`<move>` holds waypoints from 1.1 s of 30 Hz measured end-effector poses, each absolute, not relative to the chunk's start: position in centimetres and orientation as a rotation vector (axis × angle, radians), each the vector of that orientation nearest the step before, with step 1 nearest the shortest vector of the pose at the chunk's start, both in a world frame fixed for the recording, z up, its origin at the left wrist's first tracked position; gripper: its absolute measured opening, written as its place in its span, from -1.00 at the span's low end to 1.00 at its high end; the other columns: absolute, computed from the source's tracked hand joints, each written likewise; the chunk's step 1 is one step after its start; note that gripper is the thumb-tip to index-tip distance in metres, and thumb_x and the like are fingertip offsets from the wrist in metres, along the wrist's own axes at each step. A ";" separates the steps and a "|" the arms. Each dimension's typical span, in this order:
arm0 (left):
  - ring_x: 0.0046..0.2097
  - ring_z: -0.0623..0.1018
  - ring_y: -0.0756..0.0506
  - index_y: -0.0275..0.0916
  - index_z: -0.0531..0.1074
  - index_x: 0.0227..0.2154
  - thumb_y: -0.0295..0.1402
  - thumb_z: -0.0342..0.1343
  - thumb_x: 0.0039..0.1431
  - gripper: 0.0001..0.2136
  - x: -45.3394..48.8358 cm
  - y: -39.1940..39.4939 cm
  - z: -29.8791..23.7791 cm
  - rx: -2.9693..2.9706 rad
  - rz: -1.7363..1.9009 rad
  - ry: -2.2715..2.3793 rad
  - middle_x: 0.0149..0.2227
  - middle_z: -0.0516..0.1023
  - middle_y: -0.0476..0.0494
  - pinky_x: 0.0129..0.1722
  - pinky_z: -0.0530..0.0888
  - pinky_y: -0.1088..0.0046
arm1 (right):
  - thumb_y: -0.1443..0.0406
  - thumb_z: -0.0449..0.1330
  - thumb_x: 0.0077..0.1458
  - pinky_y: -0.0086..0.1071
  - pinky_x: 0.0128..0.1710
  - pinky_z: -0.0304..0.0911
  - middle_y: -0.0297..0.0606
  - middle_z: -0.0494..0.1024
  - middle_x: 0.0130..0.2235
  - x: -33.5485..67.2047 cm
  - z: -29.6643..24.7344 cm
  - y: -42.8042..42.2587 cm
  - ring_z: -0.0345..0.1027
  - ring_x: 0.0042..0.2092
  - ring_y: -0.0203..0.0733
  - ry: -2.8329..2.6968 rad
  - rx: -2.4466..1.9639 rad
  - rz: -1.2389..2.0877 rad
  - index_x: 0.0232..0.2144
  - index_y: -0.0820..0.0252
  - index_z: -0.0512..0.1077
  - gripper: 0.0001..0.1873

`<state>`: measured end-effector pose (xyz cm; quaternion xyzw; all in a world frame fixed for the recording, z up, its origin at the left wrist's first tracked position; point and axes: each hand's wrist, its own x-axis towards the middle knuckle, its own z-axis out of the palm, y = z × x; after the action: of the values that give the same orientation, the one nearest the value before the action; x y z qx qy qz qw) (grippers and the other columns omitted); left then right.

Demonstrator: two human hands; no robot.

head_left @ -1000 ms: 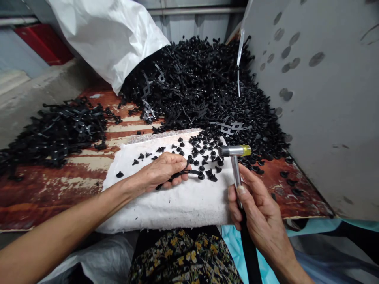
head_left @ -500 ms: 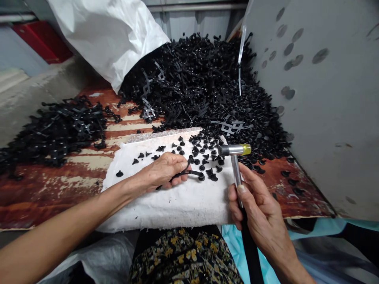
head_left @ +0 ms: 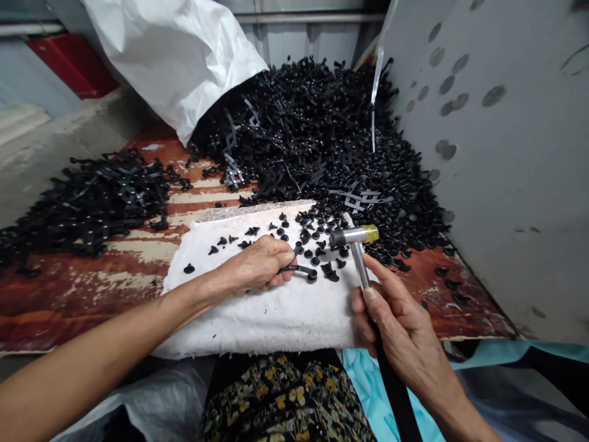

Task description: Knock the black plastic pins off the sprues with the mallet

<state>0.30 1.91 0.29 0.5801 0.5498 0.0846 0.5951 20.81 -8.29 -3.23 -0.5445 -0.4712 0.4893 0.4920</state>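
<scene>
The black linked part (head_left: 302,269) is over the white cloth (head_left: 285,322), its two visible arms pointing rightward, one more upward; the rest is hidden in the left hand (head_left: 264,264), whose fingers are closed on it. The right hand (head_left: 400,310) grips the hammer (head_left: 355,235); its long axis leans up and leftward, and its lower end is cut off.

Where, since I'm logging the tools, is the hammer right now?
In the head view, the hammer is right of centre, held in the right hand, its head appearing near the loose black parts on the white cloth.
</scene>
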 end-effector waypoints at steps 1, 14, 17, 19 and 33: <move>-0.73 0.16 0.12 -0.24 0.33 -0.56 -0.31 -0.06 0.24 -0.73 0.3 1.9 0.3 1.353 0.189 1.283 -0.69 0.26 0.07 -0.78 0.03 0.64 | 0.10 0.07 0.27 -0.53 -0.75 0.19 -0.42 0.39 -0.45 20.9 -3.1 -8.3 0.16 -0.63 -0.38 -1.214 -1.355 1.154 0.24 0.00 0.21 -0.48; -0.72 0.15 0.14 -0.25 0.28 -0.57 -0.36 -0.11 0.28 -0.72 0.5 2.1 1.3 1.348 0.132 1.276 -0.68 0.25 0.09 -0.77 0.04 0.67 | 0.25 -0.01 0.31 -0.16 0.22 0.19 -0.09 0.38 0.23 21.1 -3.0 -7.5 0.28 0.22 -0.09 -1.721 -1.417 0.712 0.24 0.24 0.25 -0.51; -0.72 0.16 0.14 -0.26 0.29 -0.56 -0.39 -0.11 0.27 -0.73 0.8 2.1 1.3 1.348 0.120 1.293 -0.67 0.26 0.09 -0.77 0.05 0.68 | 0.31 -0.02 0.31 -0.27 0.23 0.16 -0.09 0.36 0.25 21.1 -3.0 -7.5 0.25 0.24 -0.16 -1.810 -1.374 0.664 0.25 0.27 0.23 -0.51; -0.73 0.15 0.14 -0.26 0.29 -0.55 -0.39 -0.10 0.27 -0.73 0.8 2.2 1.3 1.358 0.113 1.303 -0.68 0.26 0.09 -0.78 0.05 0.67 | 0.36 -0.02 0.30 -0.30 0.23 0.14 -0.09 0.36 0.24 21.1 -2.8 -7.2 0.24 0.24 -0.19 -1.870 -1.337 0.622 0.25 0.27 0.22 -0.51; -0.69 0.17 0.14 -0.26 0.28 -0.53 -0.36 -0.07 0.26 -0.76 0.2 2.6 0.6 1.310 0.152 1.225 -0.64 0.27 0.07 -0.77 0.03 0.69 | 0.49 -0.04 0.26 -0.19 0.17 0.27 -0.06 0.41 0.21 21.0 -3.0 -5.9 0.31 0.20 -0.14 -2.001 -1.212 0.454 0.32 0.16 0.10 -0.40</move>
<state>0.22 2.61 0.55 0.5699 0.5332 0.0663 0.6217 21.00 -5.92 -2.95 -0.4724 -0.7800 0.1769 0.3702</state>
